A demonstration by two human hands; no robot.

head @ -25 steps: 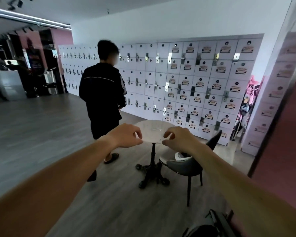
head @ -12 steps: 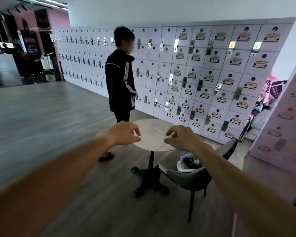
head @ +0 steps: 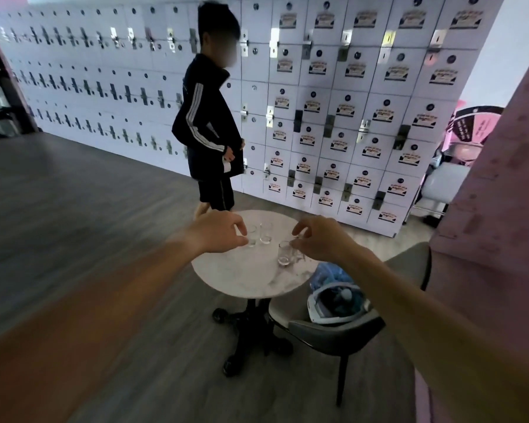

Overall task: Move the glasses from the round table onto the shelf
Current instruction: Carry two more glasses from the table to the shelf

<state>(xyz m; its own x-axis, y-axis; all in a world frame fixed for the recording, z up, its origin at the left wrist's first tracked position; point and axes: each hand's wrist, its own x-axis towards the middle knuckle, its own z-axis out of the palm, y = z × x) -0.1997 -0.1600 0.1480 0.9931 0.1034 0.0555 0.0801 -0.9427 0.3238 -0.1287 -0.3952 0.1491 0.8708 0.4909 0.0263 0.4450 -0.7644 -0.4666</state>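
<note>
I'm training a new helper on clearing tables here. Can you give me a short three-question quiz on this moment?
1. True or false: the left hand has already lifted a glass clear of the round table.
2. Multiple choice: what lies on the seat of the grey chair beside the table? A) a stack of plates B) a white headset on blue cloth C) a laptop
3. Short answer: which hand is over the near glass, closest to the table's front edge?

Key:
1. False. Both hands are open above the glasses, and the far glasses stand on the tabletop.
2. B, the white headset.
3. The right hand.
</note>
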